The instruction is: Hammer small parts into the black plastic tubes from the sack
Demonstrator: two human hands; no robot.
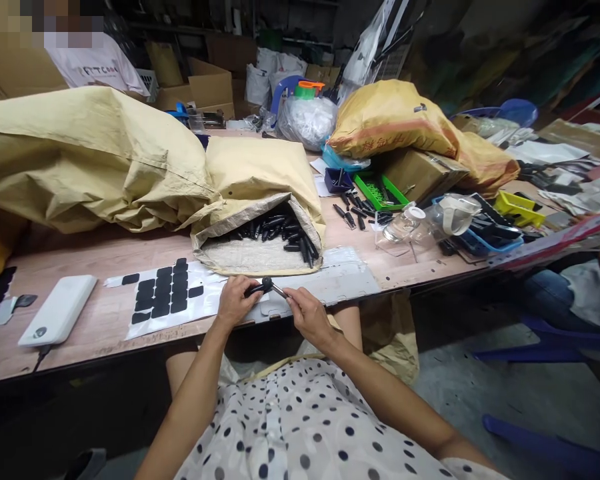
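Observation:
At the table's front edge, my left hand (pixel 237 303) is closed around a small black piece (pixel 258 289) with a rounded end. My right hand (pixel 310 319) pinches a thin metal rod (pixel 279 289) whose other end meets the black piece; whether the two are joined I cannot tell. Just beyond my hands lies an open tan sack (pixel 260 163), its mouth toward me, with many black, elongated pieces (pixel 277 230) inside. Left of my left hand, black rounded stickers (pixel 163 293) sit on a white backing sheet (pixel 200 280).
A white power bank (pixel 60 310) with a cable lies at left. A big tan sack (pixel 95 160) fills the back left. Toward the right are a green tray (pixel 380 190), loose black parts (pixel 350 217), a clear jar (pixel 403 223) and a yellow sack (pixel 395 120). Another person (pixel 95 63) is at back left.

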